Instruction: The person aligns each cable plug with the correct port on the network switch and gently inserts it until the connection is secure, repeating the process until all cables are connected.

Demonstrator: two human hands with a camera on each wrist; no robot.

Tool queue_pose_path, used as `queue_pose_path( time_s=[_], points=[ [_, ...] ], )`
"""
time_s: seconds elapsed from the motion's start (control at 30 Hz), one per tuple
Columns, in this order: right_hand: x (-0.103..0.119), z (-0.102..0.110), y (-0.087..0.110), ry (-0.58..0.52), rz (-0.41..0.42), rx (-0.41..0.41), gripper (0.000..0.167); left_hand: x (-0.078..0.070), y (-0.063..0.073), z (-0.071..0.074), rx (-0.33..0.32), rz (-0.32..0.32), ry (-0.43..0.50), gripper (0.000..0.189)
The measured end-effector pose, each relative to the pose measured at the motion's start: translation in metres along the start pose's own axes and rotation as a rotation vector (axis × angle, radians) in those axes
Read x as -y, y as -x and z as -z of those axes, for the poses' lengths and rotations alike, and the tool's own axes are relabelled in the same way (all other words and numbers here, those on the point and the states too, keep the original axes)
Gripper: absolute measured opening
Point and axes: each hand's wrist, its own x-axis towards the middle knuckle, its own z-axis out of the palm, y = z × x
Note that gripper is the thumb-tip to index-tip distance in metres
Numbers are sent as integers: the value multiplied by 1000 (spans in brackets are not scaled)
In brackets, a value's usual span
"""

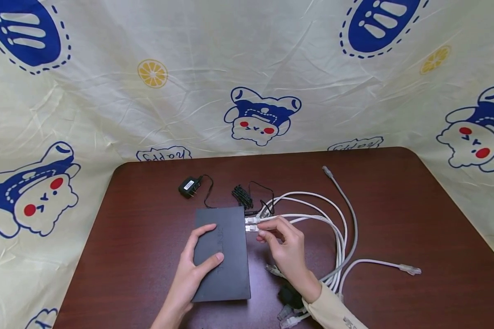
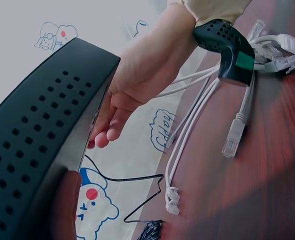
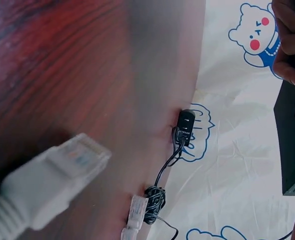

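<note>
My left hand (image 1: 195, 260) grips a dark grey network switch (image 1: 230, 269) from its left side, thumb and one finger lying over its top. Rows of vent holes mark the switch (image 2: 42, 120) in the left wrist view, which shows it raised off the table. Bent fingers of my right hand (image 1: 286, 244) are at the opposite side of the switch. Whether those fingertips pinch anything is hidden. Just past the switch's right edge, two clear cable plugs (image 1: 252, 228) show; from the left wrist these plugs (image 2: 172, 200) lie on the table, apart from the switch.
White network cables (image 1: 341, 237) loop across the brown table (image 1: 395, 196) on the right, several plug ends loose. A black power adapter (image 1: 189, 187) and its bundled cord (image 1: 243, 196) lie behind the switch. A patterned cloth (image 1: 206, 50) hangs beyond the table.
</note>
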Motion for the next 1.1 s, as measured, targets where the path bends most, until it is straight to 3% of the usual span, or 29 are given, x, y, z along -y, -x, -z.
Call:
queue_pose_path(
  time_s=[0.2, 0.4, 0.73, 0.97, 1.1],
  points=[
    [8, -7, -3, -11, 13, -32, 27, -2, 1, 1, 3, 2, -36, 57],
    [24, -11, -9, 8, 49, -40, 25, -3, 1, 4, 9, 13, -41, 57],
    [-1, -10, 3, -58, -50, 27, 22, 6, -3, 8, -49, 8, -4, 57],
    [13, -6, 1, -56, -66, 36, 25, 6, -5, 7, -57, 7, 10, 56],
    [6, 0, 4, -32, -77, 12, 29, 6, -7, 7, -61, 3, 15, 55]
  ],
)
